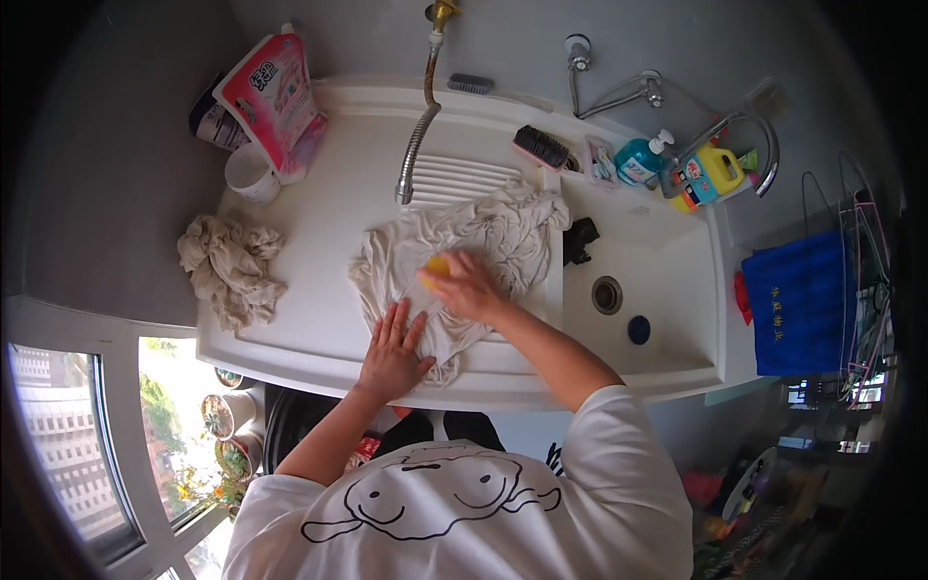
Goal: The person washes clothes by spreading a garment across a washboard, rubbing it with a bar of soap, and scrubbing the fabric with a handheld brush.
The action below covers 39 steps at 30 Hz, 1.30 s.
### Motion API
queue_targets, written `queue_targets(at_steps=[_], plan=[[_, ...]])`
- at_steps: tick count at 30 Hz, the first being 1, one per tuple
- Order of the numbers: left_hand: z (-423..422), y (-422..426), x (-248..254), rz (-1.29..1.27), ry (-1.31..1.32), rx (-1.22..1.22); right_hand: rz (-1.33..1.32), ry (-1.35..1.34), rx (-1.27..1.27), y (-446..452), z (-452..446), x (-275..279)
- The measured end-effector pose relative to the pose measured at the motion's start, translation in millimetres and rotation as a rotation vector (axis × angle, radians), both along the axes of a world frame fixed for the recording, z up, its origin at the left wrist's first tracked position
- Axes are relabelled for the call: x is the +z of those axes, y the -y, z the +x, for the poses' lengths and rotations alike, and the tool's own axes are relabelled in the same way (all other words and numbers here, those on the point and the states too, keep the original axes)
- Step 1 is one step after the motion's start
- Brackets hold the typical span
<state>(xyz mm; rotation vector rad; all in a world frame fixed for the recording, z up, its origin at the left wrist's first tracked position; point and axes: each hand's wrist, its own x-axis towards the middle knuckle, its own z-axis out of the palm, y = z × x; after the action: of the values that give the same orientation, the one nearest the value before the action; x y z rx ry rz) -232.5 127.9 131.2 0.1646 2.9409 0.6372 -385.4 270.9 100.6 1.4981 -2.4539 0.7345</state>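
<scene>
A wet, crumpled off-white cloth (483, 227), perhaps a garment, lies spread over the counter and partly over the ridged washboard (464, 179). My left hand (393, 350) rests flat on its near left part, fingers spread. In my right hand (466, 288) is a yellow bar of soap (434, 271), pressed against the middle of the cloth. The fingers cover part of the bar. A second bunched off-white cloth (230, 271) sits at the left end of the counter.
A flexible metal hose (418, 145) hangs over the washboard. To the right is the sink basin (667, 338) with a drain (607, 295) and dark stopper (639, 330). Brush (541, 147), blue pump bottle (638, 159) and yellow bottle (713, 174) line the back. Pink detergent pouch (273, 101) and white cup (252, 173) stand back left.
</scene>
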Motion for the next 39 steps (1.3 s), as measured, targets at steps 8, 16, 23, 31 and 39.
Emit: queue_targets(at_steps=[8,16,23,31,39], plan=[[-1,-3,1,-0.041,-0.006,0.017,-0.068,-0.109,-0.351,40,-30,-5],[-14,21,7,0.274,-0.063,0.174,0.018,0.226,-0.425,-11,-100,9],[-118,74,9,0.435,-0.264,0.267,0.349,0.413,-0.411,-47,-64,41],[-181,71,26,1.052,-0.285,0.431,-0.021,0.454,-1.046,-38,-144,37],[37,-35,20,0.129,-0.024,-0.234,0.079,0.168,0.28,35,40,14]])
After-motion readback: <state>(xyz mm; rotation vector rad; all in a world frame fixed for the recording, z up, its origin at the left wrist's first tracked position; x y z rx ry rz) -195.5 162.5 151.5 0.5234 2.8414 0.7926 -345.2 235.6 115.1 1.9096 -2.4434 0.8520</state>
